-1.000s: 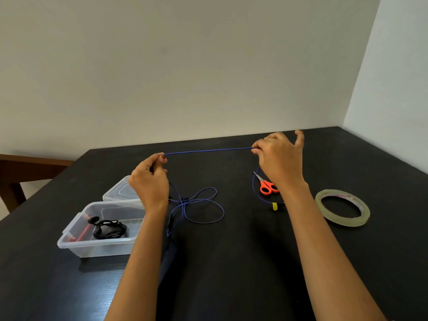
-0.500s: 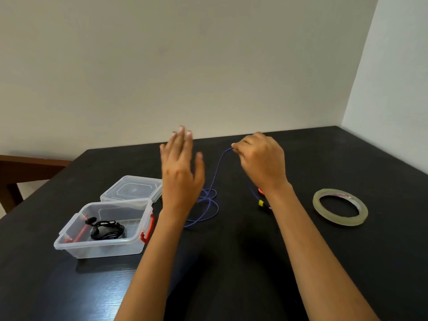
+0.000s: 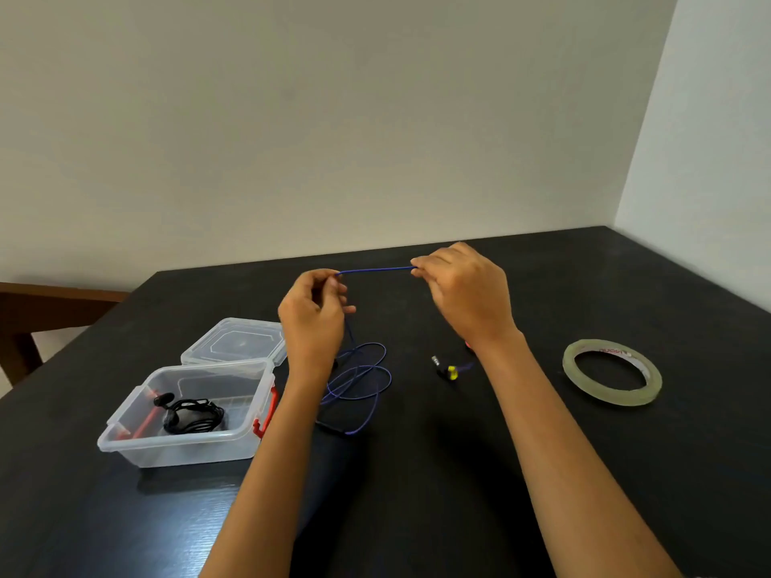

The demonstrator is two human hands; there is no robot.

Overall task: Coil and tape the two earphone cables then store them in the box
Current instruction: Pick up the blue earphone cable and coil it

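Note:
A blue earphone cable (image 3: 375, 270) is stretched taut between my two hands above the black table. My left hand (image 3: 313, 314) pinches one end of that stretch and my right hand (image 3: 463, 292) pinches the other. The rest of the blue cable lies in loose loops (image 3: 362, 375) on the table under my left hand. Its yellow plug (image 3: 447, 368) rests beside my right wrist. A clear plastic box (image 3: 190, 444) with red latches stands open at the left. A coiled black earphone cable (image 3: 192, 415) lies inside it.
The box's clear lid (image 3: 235, 342) lies open behind the box. A roll of clear tape (image 3: 611, 372) lies flat at the right. A sliver of the orange scissors (image 3: 468, 345) peeks out behind my right wrist. A wooden chair back (image 3: 54, 298) stands beyond the table's left edge.
My left hand, open and raised half a second ago, has closed on the blue cable again. The stretch between my hands is now shorter than one second ago.

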